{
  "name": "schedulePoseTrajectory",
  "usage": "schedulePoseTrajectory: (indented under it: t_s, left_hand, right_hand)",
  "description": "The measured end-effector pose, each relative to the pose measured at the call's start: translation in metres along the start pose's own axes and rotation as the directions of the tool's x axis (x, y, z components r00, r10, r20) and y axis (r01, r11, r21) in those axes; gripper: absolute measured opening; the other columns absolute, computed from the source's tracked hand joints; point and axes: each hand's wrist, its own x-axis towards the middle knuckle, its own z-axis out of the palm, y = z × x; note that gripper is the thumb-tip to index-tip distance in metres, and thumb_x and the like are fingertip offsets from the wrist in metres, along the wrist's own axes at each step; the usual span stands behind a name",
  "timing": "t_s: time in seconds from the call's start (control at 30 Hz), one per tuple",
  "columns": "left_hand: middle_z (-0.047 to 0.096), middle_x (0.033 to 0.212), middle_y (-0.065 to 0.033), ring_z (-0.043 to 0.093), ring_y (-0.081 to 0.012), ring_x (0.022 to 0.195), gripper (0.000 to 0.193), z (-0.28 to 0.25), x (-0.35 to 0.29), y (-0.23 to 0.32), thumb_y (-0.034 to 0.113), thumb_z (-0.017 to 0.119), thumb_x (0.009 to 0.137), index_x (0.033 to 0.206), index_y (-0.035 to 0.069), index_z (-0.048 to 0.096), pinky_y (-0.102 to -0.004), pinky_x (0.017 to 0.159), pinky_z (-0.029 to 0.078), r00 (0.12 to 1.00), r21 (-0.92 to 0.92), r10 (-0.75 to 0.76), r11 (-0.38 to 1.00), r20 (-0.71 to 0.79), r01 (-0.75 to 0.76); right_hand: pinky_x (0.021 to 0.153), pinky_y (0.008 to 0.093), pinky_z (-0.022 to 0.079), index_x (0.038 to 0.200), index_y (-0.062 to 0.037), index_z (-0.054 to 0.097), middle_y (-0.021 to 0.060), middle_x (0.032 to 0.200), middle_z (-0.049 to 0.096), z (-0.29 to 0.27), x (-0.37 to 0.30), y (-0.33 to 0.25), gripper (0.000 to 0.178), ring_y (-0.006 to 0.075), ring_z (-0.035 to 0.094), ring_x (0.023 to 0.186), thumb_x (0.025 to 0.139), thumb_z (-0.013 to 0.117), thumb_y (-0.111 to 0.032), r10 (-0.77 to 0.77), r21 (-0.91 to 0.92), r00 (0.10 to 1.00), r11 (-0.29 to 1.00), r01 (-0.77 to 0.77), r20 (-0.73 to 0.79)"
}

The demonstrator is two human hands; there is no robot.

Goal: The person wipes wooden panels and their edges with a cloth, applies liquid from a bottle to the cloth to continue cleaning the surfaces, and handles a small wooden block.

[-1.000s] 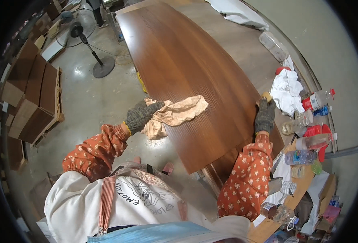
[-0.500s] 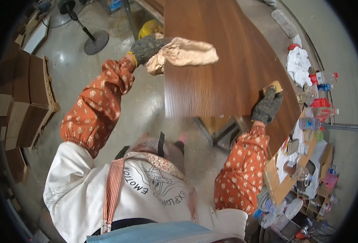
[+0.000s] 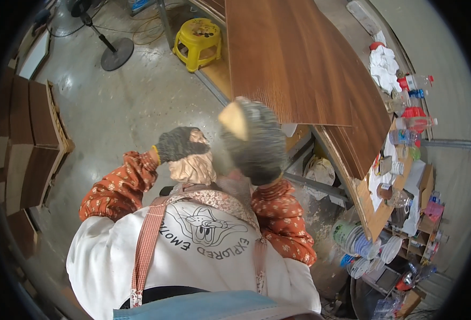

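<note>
My left hand point(image 3: 179, 145), in a dark grey knit glove, is closed on a crumpled beige cloth point(image 3: 194, 169) close to my waist. My right hand point(image 3: 256, 146), gloved alike and smeared by motion, is raised near the panel's front left corner. It grips a small tan block-like piece point(image 3: 234, 121) whose exact kind I cannot make out. Beyond the hands lies a brown wood-grain panel point(image 3: 299, 64), and neither hand visibly presses on it. More brown board shows under its right side.
A yellow plastic stool point(image 3: 199, 42) stands left of the panel. Further left are a fan's round base point(image 3: 117, 54) and stacked brown boards point(image 3: 30, 125). Bottles point(image 3: 406, 137), white cloth point(image 3: 384, 68) and a shelf edge point(image 3: 371, 213) line the right. Metal framing point(image 3: 320, 184) runs under the panel.
My left hand has drawn the cloth off the panel toward my waist. My right hand has come left and inward from the panel's right side, still holding the tan piece. The yellow stool is now uncovered.
</note>
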Motion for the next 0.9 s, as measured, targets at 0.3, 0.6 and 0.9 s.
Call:
schedulePoseTrajectory:
  t_s: [0.3, 0.6, 0.9]
  left_hand:
    - [0.065, 0.105, -0.0127, 0.061, -0.0221, 0.097, 0.035, 0.006, 0.009, -0.046, 0.028, 0.064, 0.087, 0.112, 0.004, 0.064, -0.0324, 0.091, 0.047, 0.935, 0.142, 0.350, 0.924, 0.063, -0.356]
    - [0.058, 0.125, -0.0133, 0.060, -0.0205, 0.104, 0.034, 0.056, 0.067, 0.000, 0.011, 0.050, 0.095, 0.128, 0.006, 0.053, -0.0327, 0.089, 0.047, 0.716, 0.432, 0.604, 0.782, -0.350, -0.449]
    - [0.062, 0.113, -0.0087, 0.058, -0.0179, 0.102, 0.030, 0.011, 0.052, -0.074, 0.019, 0.046, 0.097, 0.119, 0.002, 0.058, -0.0323, 0.094, 0.046, 0.839, -0.580, 0.026, 0.712, -0.544, -0.397]
  right_hand:
    - [0.073, 0.0390, 0.051, 0.115, -0.0101, 0.057, 0.0120, 0.100, 0.060, -0.044, -0.061, 0.095, 0.044, 0.0243, 0.059, 0.089, 0.077, 0.070, -0.029, 0.263, -0.391, 0.941, 0.860, -0.329, -0.213]
    - [0.083, 0.0396, 0.049, 0.117, -0.0110, 0.057, 0.0121, 0.103, 0.061, -0.035, -0.018, 0.052, 0.047, 0.0294, 0.059, 0.096, 0.078, 0.069, -0.033, 0.276, -0.308, 0.959, 0.920, -0.244, 0.066]
    - [0.089, 0.0424, 0.045, 0.122, -0.0099, 0.055, 0.0160, 0.111, 0.058, -0.107, -0.051, 0.148, 0.049, 0.0323, 0.055, 0.104, 0.082, 0.065, -0.036, 0.526, -0.364, 0.849, 0.784, -0.504, -0.043]
